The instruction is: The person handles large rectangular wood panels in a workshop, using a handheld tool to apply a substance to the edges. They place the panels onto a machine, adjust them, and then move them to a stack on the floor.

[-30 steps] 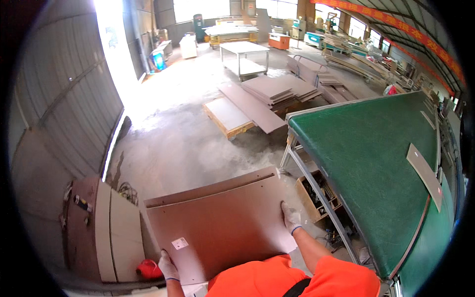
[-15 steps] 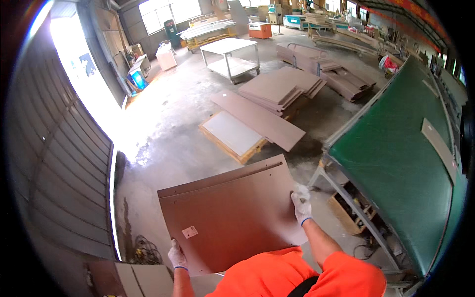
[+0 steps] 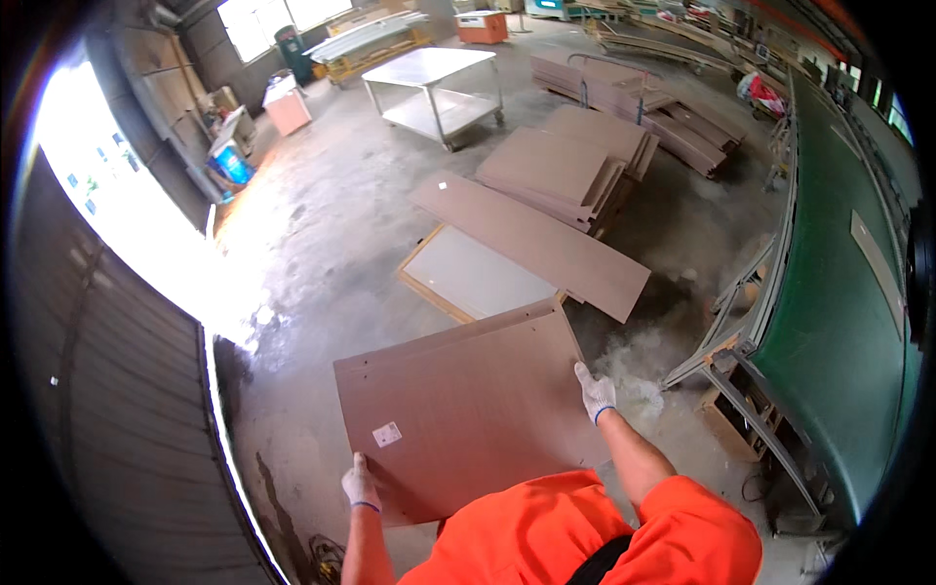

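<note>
Both my hands, in white work gloves with blue cuffs, carry a brown panel (image 3: pixel 468 409) in front of my body. It has small holes near its corners and a white label (image 3: pixel 387 434) toward its left side. My left hand (image 3: pixel 361 485) is closed on the panel's lower left edge. On the right edge, my right hand (image 3: pixel 596 392) grips higher up, thumb over the face. The fingers underneath are hidden by the panel. Beyond its far edge lie a long brown board (image 3: pixel 531 244) and a pale sheet with a wooden border (image 3: pixel 478 273).
Stacked brown panels (image 3: pixel 546 166) lie ahead, with a cart of boards (image 3: pixel 624 102) behind them. A white wheeled table (image 3: pixel 429 68) stands farther off. To the right is a green-topped bench (image 3: pixel 838 322) on metal legs; a corrugated wall (image 3: pixel 117 390) runs along the left.
The stacks and the long board have come nearer as I move forward. The green bench has shifted right in view. Both hands keep their hold on the panel.
</note>
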The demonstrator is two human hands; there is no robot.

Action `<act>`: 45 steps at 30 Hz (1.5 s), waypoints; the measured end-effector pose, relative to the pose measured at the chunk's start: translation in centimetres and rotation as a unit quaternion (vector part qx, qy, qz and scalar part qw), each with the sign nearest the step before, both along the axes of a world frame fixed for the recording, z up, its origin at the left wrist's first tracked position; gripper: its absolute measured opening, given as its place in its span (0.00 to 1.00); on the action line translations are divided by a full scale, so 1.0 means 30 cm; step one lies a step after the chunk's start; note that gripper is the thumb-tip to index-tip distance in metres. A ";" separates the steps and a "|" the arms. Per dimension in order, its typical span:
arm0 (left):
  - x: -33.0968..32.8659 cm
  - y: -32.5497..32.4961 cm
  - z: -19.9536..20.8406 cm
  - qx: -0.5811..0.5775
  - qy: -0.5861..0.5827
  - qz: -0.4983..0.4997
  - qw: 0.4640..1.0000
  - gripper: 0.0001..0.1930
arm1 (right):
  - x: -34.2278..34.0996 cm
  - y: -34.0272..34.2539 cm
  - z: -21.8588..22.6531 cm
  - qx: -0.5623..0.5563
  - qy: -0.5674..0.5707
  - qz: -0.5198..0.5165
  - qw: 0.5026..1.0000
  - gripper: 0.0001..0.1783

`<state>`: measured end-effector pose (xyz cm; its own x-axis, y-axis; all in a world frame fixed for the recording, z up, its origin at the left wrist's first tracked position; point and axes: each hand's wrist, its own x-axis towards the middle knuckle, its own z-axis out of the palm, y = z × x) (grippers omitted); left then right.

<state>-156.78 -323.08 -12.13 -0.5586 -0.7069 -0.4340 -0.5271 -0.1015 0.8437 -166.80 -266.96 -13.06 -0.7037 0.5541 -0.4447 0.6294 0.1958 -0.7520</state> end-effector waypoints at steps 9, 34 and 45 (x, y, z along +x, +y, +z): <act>-1.287 -0.113 -0.015 -0.091 -0.145 -0.257 0.951 0.32 | -0.357 -0.185 -0.452 -0.067 -0.025 -0.246 0.967 0.43; -3.258 -0.055 -1.688 -0.323 -0.131 -0.541 0.766 0.38 | -1.660 -0.518 -1.535 0.005 -0.185 -0.358 0.915 0.40; -3.135 -0.115 -1.811 -0.244 -0.159 -0.436 0.852 0.38 | -1.495 -0.764 -1.624 -0.051 -0.436 -0.319 0.840 0.51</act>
